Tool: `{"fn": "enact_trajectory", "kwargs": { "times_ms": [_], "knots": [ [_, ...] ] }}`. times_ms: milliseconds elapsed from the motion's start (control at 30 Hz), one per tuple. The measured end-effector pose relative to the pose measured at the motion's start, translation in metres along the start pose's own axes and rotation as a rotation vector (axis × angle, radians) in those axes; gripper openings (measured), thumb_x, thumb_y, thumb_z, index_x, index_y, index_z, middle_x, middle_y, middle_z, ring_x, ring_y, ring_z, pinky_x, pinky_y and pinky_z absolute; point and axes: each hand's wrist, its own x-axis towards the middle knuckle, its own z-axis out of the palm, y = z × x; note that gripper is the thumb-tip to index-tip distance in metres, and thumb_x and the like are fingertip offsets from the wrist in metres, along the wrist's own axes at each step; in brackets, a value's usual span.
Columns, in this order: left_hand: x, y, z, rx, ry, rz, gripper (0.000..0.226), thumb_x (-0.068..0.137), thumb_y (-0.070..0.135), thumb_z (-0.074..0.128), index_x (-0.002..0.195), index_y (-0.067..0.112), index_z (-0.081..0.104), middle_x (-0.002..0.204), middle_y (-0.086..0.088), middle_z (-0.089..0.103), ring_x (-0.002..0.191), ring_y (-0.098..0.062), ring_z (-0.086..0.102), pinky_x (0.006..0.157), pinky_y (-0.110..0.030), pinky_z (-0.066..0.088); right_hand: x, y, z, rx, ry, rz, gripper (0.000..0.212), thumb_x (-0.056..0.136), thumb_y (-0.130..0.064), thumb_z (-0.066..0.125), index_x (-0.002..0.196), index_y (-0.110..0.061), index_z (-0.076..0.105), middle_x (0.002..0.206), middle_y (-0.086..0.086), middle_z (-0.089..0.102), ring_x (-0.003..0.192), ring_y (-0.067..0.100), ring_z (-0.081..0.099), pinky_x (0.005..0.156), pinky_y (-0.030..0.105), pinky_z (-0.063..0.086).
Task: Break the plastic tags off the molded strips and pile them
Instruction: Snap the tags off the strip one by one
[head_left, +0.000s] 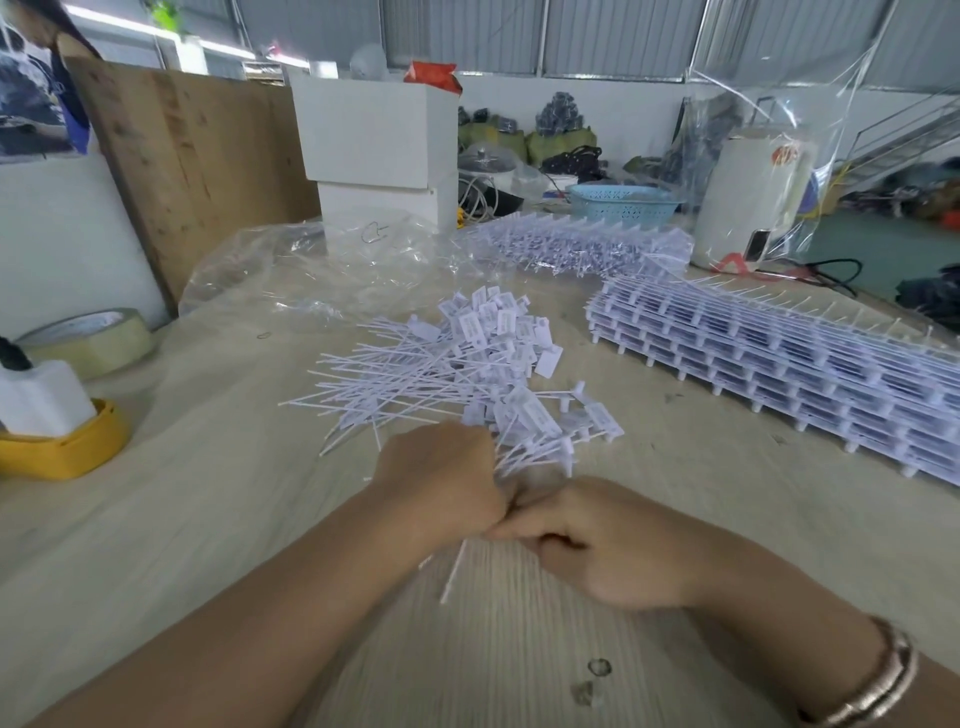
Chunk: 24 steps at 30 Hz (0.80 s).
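My left hand (441, 483) and my right hand (608, 551) meet knuckle to knuckle near the table's front, both curled round a bunch of white plastic tags (524, 447). The tags' heads fan out above my left hand and thin tails (454, 571) poke out below it. Just beyond lies a loose pile of broken-off tags (467, 358). A stack of molded strips (779, 364) stands at the right, with another heap of strips (582, 244) farther back.
A crumpled clear plastic bag (322, 265) lies behind the pile. At the left edge are a tape roll (93, 338) and a yellow holder (67, 452). White boxes (379, 150), a blue basket (623, 202) and a white appliance (753, 197) stand at the back.
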Motion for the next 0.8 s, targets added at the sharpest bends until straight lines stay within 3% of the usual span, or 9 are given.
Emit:
{"fn": "enact_trajectory", "kwargs": {
  "times_ms": [33,100,200,300,400,533,633,700,800],
  "knots": [
    [0.0,-0.001,-0.001,0.016,-0.006,0.014,0.04,0.09,0.055,0.042,0.095,0.018,0.057,0.087,0.001,0.057,0.084,-0.022,0.056,0.065,-0.03,0.038,0.002,-0.001,0.0,0.058,0.002,-0.038,0.048,0.088,-0.004,0.04,0.127,-0.024,0.059,0.121,-0.027,0.051,0.11,-0.006,0.05,0.097,0.024,0.041],
    [0.001,-0.001,-0.002,0.035,-0.012,0.048,0.027,0.092,0.042,0.047,0.095,0.016,0.056,0.093,-0.002,0.06,0.085,-0.023,0.056,0.065,-0.03,0.037,0.0,0.002,-0.004,0.221,0.023,-0.092,0.047,0.084,0.005,0.039,0.118,-0.013,0.065,0.096,-0.038,0.056,0.091,-0.013,0.053,0.084,0.011,0.039],
    [-0.001,0.002,-0.002,0.006,-0.004,0.089,0.016,0.096,0.033,0.043,0.094,0.018,0.044,0.089,0.0,0.055,0.086,-0.025,0.056,0.064,-0.03,0.034,-0.005,0.013,-0.012,0.36,0.281,-0.034,0.042,0.077,-0.001,0.041,0.094,-0.025,0.071,0.069,-0.022,0.061,0.058,0.01,0.05,0.057,0.025,0.038],
    [-0.002,-0.003,-0.004,-0.063,0.042,0.126,0.014,0.096,0.016,0.037,0.11,0.015,0.036,0.078,0.002,0.046,0.075,-0.024,0.051,0.06,-0.031,0.031,-0.008,0.027,-0.022,0.471,0.651,-0.02,0.038,0.074,-0.002,0.041,0.081,-0.022,0.072,0.063,-0.013,0.058,0.056,0.003,0.045,0.055,0.017,0.033],
    [0.002,-0.017,-0.015,-0.125,0.101,0.185,0.018,0.094,0.01,0.039,0.099,0.022,0.028,0.072,0.004,0.042,0.062,-0.015,0.043,0.051,-0.032,0.027,-0.017,0.038,-0.036,0.448,0.865,-0.025,0.038,0.076,0.004,0.041,0.075,-0.02,0.07,0.061,-0.009,0.053,0.059,0.001,0.045,0.059,0.012,0.033],
    [0.028,-0.041,-0.037,-0.199,0.42,0.179,0.016,0.094,0.009,0.044,0.109,0.014,0.045,0.087,-0.004,0.055,0.079,-0.027,0.054,0.065,-0.036,0.042,-0.028,0.051,-0.044,0.396,1.01,0.022,0.051,0.083,0.02,0.037,0.074,-0.018,0.069,0.063,-0.007,0.052,0.064,0.002,0.046,0.064,0.014,0.035],
    [0.054,-0.073,-0.046,-0.203,0.646,0.162,0.027,0.095,0.009,0.042,0.12,0.006,0.051,0.105,-0.016,0.057,0.091,-0.034,0.055,0.074,-0.038,0.041,-0.026,0.047,-0.041,0.353,0.999,0.014,0.04,0.08,0.008,0.04,0.073,-0.018,0.068,0.061,-0.009,0.053,0.064,0.001,0.048,0.063,0.012,0.036],
    [0.069,-0.095,-0.035,-0.137,0.574,0.171,0.037,0.095,0.007,0.044,0.132,0.005,0.048,0.109,-0.017,0.055,0.099,-0.035,0.054,0.081,-0.041,0.042,-0.021,0.042,-0.035,0.288,0.951,0.005,0.035,0.074,0.001,0.039,0.072,-0.019,0.068,0.064,-0.008,0.052,0.064,0.001,0.05,0.063,0.011,0.036],
    [0.083,-0.115,0.0,0.038,0.261,0.161,0.049,0.098,0.018,0.043,0.146,0.014,0.031,0.124,-0.013,0.046,0.112,-0.03,0.043,0.094,-0.036,0.033,-0.014,0.039,-0.028,0.227,0.86,-0.024,0.034,0.073,0.001,0.041,0.071,-0.014,0.07,0.065,-0.013,0.052,0.062,0.002,0.051,0.061,0.013,0.036]
  ]
}}
